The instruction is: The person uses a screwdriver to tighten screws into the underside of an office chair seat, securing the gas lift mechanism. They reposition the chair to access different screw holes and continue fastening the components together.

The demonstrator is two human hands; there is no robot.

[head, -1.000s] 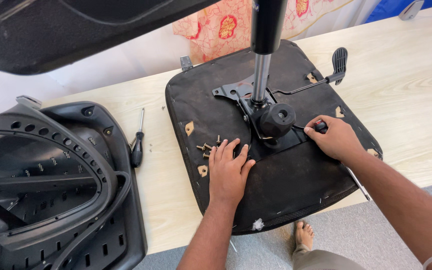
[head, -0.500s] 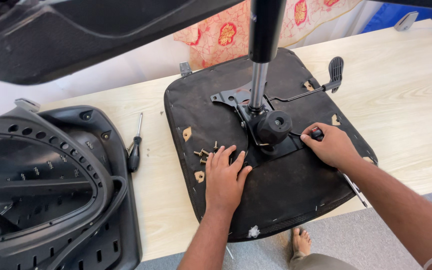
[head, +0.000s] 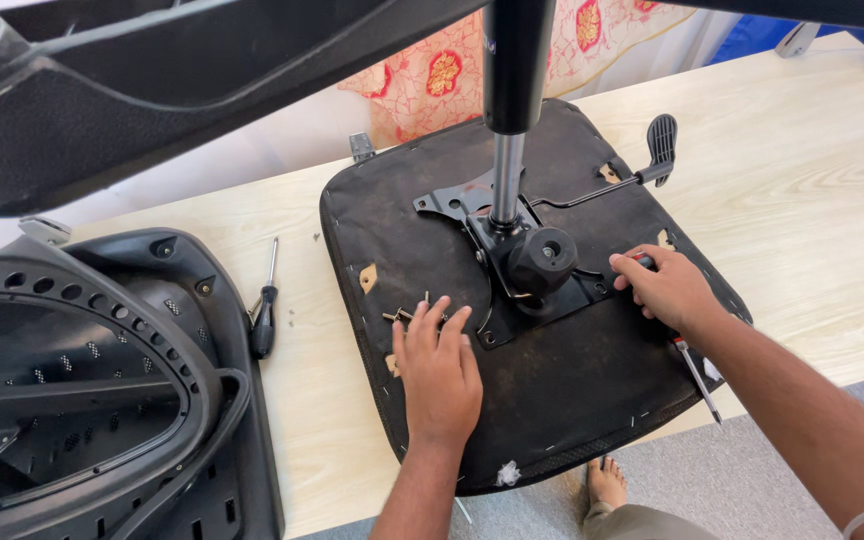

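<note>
Item: upturned office-chair seat pan [head: 592,420], black fabric underside facing up, lying on a pale wooden table [head: 812,190].

Left hand [head: 439,372]: lying flat and open on the seat underside, palm down, fingers spread, gripping nothing. Just beyond its fingertips a small cluster of loose bolts [head: 410,314] is sitting on the fabric.

Right hand [head: 664,288]: curling closed at the right edge of the black tilt-mechanism plate [head: 542,295]; a red-accented tool handle seems to be showing at the fingers, and a slim screwdriver shaft [head: 697,373] is lying on the seat just beneath the wrist. Whether the hand is actually gripping it cannot be told.

Key relation: the mechanism plate is sitting between the two hands, ahead of the left and touching the right, so the right hand is the nearer. The gas-lift column [head: 505,150] is rising from the plate, its long axis running up and away from both hands.

Beyond the right hand: height-adjust lever with paddle [head: 660,145].

Far to the left of the left hand: a black-handled screwdriver [head: 266,310] lying on the table, beside a black plastic chair backrest frame [head: 82,400].
</note>
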